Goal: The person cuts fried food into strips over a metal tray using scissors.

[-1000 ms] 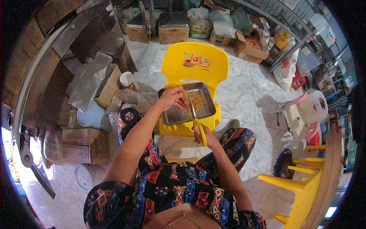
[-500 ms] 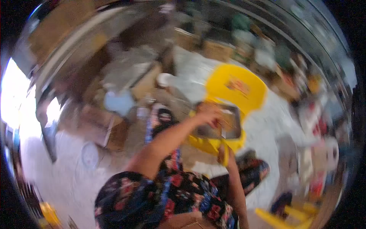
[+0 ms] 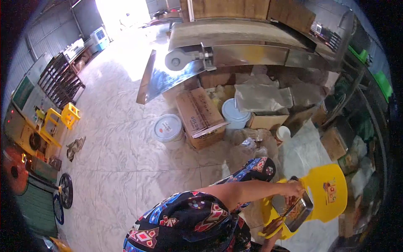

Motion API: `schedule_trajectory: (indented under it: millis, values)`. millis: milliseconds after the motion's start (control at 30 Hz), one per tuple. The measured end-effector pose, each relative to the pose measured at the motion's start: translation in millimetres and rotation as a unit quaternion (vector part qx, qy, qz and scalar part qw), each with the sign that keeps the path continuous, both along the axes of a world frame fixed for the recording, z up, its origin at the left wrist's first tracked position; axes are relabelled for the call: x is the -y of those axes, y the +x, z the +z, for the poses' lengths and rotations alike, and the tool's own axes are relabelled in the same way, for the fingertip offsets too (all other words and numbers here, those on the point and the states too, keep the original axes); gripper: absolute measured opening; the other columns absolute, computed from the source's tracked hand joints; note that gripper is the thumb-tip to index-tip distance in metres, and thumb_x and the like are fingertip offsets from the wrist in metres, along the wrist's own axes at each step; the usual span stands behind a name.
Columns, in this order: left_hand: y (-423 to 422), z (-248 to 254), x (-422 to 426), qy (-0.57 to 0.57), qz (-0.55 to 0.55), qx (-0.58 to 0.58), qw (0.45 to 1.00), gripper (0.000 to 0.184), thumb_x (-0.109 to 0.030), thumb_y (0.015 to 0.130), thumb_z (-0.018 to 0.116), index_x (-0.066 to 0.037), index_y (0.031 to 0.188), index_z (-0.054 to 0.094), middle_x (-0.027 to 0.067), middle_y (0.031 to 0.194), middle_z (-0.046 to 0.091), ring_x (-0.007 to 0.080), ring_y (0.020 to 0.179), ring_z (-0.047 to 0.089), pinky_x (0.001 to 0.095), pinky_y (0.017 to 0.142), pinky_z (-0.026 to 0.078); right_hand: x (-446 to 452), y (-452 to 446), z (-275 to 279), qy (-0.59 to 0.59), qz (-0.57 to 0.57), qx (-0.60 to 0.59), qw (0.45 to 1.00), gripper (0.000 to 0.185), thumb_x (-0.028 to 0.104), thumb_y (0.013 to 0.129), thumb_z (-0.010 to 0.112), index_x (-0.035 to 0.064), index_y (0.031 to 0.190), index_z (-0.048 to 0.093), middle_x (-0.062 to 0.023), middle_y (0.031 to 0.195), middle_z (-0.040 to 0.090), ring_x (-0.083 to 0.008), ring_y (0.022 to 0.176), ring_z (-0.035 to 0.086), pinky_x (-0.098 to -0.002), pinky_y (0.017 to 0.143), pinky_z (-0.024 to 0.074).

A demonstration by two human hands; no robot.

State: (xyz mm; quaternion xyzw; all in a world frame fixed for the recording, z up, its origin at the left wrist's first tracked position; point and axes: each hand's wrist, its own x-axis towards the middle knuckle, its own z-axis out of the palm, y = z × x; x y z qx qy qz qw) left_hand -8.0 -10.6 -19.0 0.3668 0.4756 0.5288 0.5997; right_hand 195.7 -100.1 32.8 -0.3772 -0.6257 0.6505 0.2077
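Note:
Near the lower right, a metal tray [image 3: 308,205] with thin orange-brown strips in it rests on the seat of a yellow chair [image 3: 325,185]. My left hand [image 3: 294,188] is over the tray's far side, its fingers pinched together; what it holds is too small to make out. By the tray's near edge, my right hand [image 3: 273,227] is closed on the handles of yellow scissors [image 3: 289,213], whose blades point over the tray towards my left hand.
A white lidded bucket [image 3: 168,128], a cardboard box [image 3: 201,119] and a blue lidded bucket [image 3: 235,113] stand on the floor. Plastic bags [image 3: 254,145] lie beside them. A metal-framed machine [image 3: 247,54] stands behind. Yellow stools [image 3: 69,116] are at the left.
The view has swung left, so the chair and tray now appear at the lower right. Both hands stay at the tray, the right one still holding the scissors.

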Motion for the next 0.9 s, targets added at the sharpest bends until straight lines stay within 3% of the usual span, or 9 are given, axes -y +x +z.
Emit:
schedule_trajectory:
  millis: [100,167,267,333,567,633,733,833,900]
  values:
    - [-5,7,12,0.047,0.056,-0.018,0.997,0.022,-0.007,0.076,0.048,-0.001,0.097,0.050,0.0201,0.072,0.056,0.0313,0.058,0.061,0.0450,0.046,0.053,-15,-6,-42,0.000,-0.118,0.014,0.993,0.039,0.043,0.083,0.048,0.0032,0.084,0.047,-0.0040,0.056,0.046,-0.0145,0.042,0.045,-0.0279,0.035,0.0343]
    - [-5,12,16,0.037,0.076,-0.056,0.995,0.021,-0.007,0.076,0.048,0.000,0.096,0.050,0.0199,0.072,0.056,0.0315,0.059,0.061,0.0450,0.046,0.053,-59,15,-107,-0.054,-0.073,-0.008,0.996,0.038,0.042,0.081,0.050,0.0048,0.084,0.047,-0.0037,0.056,0.046,-0.0150,0.042,0.046,-0.0275,0.034,0.0348]
    - [-6,-7,-2,-0.004,0.062,0.006,0.998,0.021,-0.007,0.077,0.047,0.001,0.096,0.050,0.0221,0.073,0.057,0.0323,0.062,0.061,0.0449,0.046,0.053,-48,7,-89,-0.025,-0.076,-0.011,0.997,0.039,0.044,0.081,0.051,0.0054,0.084,0.047,-0.0032,0.056,0.046,-0.0149,0.042,0.047,-0.0268,0.034,0.0358]
    - [-12,-4,-6,-0.076,-0.039,0.007,0.996,0.029,-0.006,0.079,0.044,0.001,0.107,0.044,0.0193,0.090,0.049,0.0294,0.060,0.056,0.0409,0.043,0.054,-41,6,-73,-0.031,-0.063,0.009,0.998,0.040,0.044,0.080,0.051,0.0051,0.084,0.047,-0.0031,0.056,0.045,-0.0148,0.042,0.046,-0.0268,0.034,0.0359]
    - [-11,3,1,-0.053,-0.022,-0.007,0.998,0.028,-0.008,0.080,0.045,0.000,0.107,0.044,0.0190,0.093,0.050,0.0315,0.065,0.059,0.0409,0.045,0.054,-38,2,-63,-0.085,-0.113,0.020,0.990,0.044,0.047,0.080,0.049,0.0041,0.084,0.047,-0.0027,0.054,0.044,-0.0140,0.041,0.046,-0.0261,0.035,0.0365]
    - [-5,29,21,0.021,0.028,0.007,0.999,0.027,-0.009,0.080,0.046,-0.001,0.106,0.046,0.0180,0.096,0.051,0.0318,0.062,0.059,0.0410,0.044,0.054,-39,4,-66,-0.078,-0.112,0.023,0.990,0.044,0.048,0.080,0.049,0.0041,0.084,0.048,-0.0024,0.054,0.044,-0.0137,0.041,0.045,-0.0259,0.035,0.0365]
    - [2,5,6,-0.026,0.091,-0.086,0.992,0.022,-0.012,0.081,0.045,0.000,0.098,0.052,0.0151,0.085,0.058,0.0263,0.079,0.057,0.0415,0.052,0.052,-44,7,-67,-0.086,-0.097,0.028,0.991,0.043,0.047,0.081,0.049,0.0041,0.084,0.048,-0.0020,0.055,0.045,-0.0132,0.043,0.046,-0.0252,0.037,0.0370]
    - [-1,6,7,0.020,0.052,-0.024,0.998,0.025,-0.011,0.080,0.047,-0.002,0.103,0.050,0.0170,0.087,0.053,0.0271,0.062,0.059,0.0385,0.042,0.053,-41,5,-58,-0.079,-0.081,0.021,0.993,0.041,0.045,0.082,0.048,0.0045,0.084,0.048,-0.0016,0.056,0.045,-0.0130,0.045,0.046,-0.0241,0.041,0.0373]
    - [0,10,8,-0.014,0.053,-0.038,0.998,0.023,-0.012,0.079,0.048,-0.002,0.100,0.052,0.0144,0.080,0.054,0.0247,0.063,0.058,0.0360,0.045,0.051,-33,0,-46,-0.058,-0.079,0.009,0.995,0.040,0.044,0.082,0.048,0.0048,0.084,0.048,-0.0015,0.056,0.045,-0.0130,0.046,0.046,-0.0236,0.043,0.0373]
